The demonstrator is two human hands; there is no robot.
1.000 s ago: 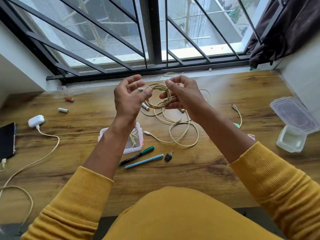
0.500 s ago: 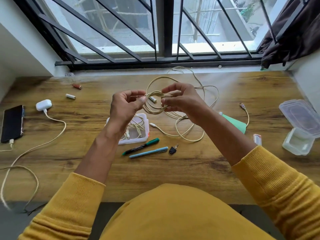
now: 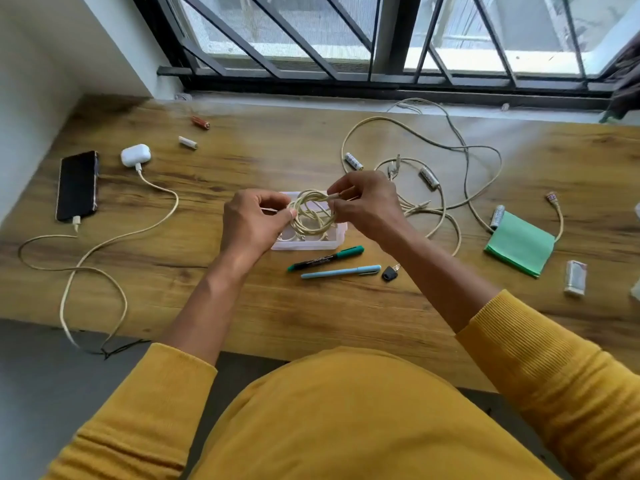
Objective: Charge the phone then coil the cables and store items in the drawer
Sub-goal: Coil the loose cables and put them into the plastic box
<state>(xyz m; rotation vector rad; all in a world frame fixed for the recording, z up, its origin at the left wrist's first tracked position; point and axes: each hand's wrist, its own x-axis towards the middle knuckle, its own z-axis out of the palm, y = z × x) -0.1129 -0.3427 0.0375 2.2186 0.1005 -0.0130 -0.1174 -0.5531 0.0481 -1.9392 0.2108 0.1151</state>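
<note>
At frame centre, above a clear box [image 3: 308, 242] on the tabletop [image 3: 263, 161]: left hand [image 3: 254, 221] and right hand [image 3: 367, 206], fingers pinching a coiled cable [image 3: 311, 216].

I note a tabletop [image 3: 284, 317] of wood-grain finish, smooth with a low sheen. The coiled cable [image 3: 311, 216] looks braided and matt, cream in tone, over a translucent plastic box [image 3: 308, 243]. The phone [image 3: 77, 185] shows a glossy black face; my sleeves [image 3: 554, 368] are ribbed mustard knit cloth.
</note>
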